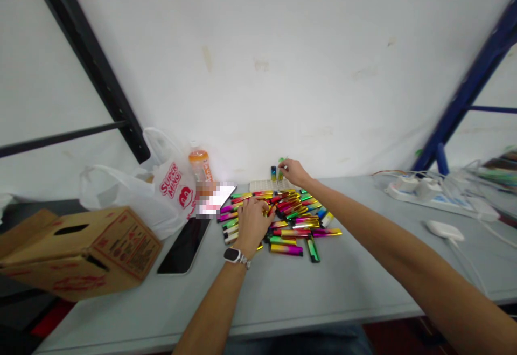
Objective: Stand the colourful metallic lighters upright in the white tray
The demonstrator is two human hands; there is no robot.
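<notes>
one grey table (307, 296) has lots of bare room along its near edge. a brown box (81, 250) hangs over the left edge, and the white bag (161, 193) behind it reads "super ming". many shiny lighters (294, 220) lie piled in the middle. the left hand (252, 223) sits on the pile, fingers curled shut on the lighters. the right hand (294, 173) pinches a green lighter (280, 162) above a white tray (264, 185) at the far edge.

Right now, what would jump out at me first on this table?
The heap of shiny rainbow lighters in the middle of the grey table, with the left hand resting on it. Just behind, by the wall, the right hand pinches a green lighter over a white tray. A cardboard box sits far left.
</notes>
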